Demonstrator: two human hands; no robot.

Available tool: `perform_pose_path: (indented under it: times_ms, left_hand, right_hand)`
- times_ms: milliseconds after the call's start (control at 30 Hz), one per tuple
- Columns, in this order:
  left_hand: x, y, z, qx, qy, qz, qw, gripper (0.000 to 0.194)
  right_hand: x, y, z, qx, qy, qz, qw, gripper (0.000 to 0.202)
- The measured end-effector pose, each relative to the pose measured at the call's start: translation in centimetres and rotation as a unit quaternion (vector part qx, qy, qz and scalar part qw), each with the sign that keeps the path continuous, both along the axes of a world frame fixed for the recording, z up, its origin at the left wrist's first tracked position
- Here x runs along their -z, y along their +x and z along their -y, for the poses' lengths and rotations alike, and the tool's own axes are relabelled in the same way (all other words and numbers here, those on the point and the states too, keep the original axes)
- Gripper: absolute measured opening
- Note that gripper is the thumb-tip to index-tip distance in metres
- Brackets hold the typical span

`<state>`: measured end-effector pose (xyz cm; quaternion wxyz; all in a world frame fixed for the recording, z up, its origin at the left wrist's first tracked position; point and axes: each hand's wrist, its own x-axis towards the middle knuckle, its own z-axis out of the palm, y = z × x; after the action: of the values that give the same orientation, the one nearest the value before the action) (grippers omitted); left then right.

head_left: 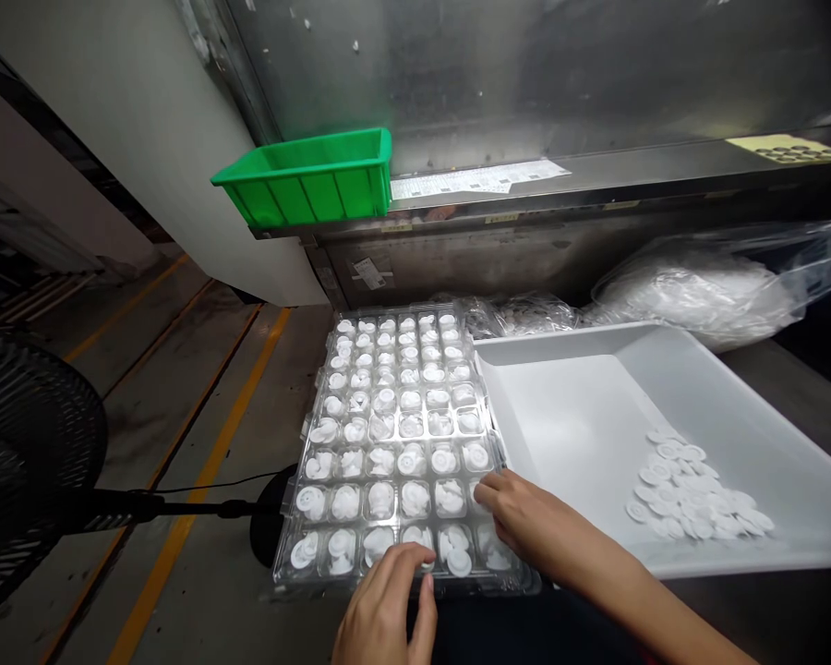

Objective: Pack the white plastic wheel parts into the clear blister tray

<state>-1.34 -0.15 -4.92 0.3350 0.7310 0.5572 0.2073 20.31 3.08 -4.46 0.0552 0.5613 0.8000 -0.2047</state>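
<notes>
A clear plastic compartment tray (398, 476) lies in front of me, its cells filled with small white round discs (458, 561). My left hand (388, 605) is at the tray's front edge, thumb and forefinger apart, fingertips over a front-row cell. Along the right side, my right hand (519, 517) reaches into a cell of the second row from the front, fingers bent and drawn together. Whatever those fingertips hold is hidden. To the right, a large white bin (560, 397) carries a heap of loose white discs (699, 494) near its front right.
A green bin (311, 180) stands on a metal ledge beside printed paper strips (477, 178). A clear bag with white contents (699, 286) lies behind the white bin. A black fan (34, 462) stands at left on the floor with yellow lines.
</notes>
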Motion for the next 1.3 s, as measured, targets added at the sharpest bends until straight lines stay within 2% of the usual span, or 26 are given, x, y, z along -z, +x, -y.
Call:
perform_pose_path:
  times_ms: [200, 367, 800, 1067, 1300]
  left_hand:
    - [0.3, 0.5, -0.3, 0.020, 0.015, 0.009, 1.000, 0.014]
    - [0.6, 0.7, 0.0, 0.031, 0.025, 0.013, 0.999, 0.014]
    - [0.8, 1.4, 0.2, 0.031, 0.009, 0.034, 0.999, 0.015]
    - [0.7, 1.6, 0.1, 0.019, -0.038, 0.081, 0.996, 0.017]
    - [-0.6, 1.8, -0.3, -0.038, -0.126, 0.177, 0.975, 0.019]
  right_hand:
    - [-0.4, -0.4, 0.6, 0.010, -0.009, 0.023, 1.000, 0.020]
    - [-0.5, -0.5, 0.1, 0.002, -0.020, 0.032, 0.999, 0.010]
    - [-0.9, -0.8, -0.7, -0.003, -0.049, 0.036, 0.998, 0.007]
    - [0.0, 0.0, -1.5, 0.005, -0.080, 0.001, 0.997, 0.010]
    - [-0.2, 1.2, -1.4, 0.024, -0.105, -0.102, 0.989, 0.010]
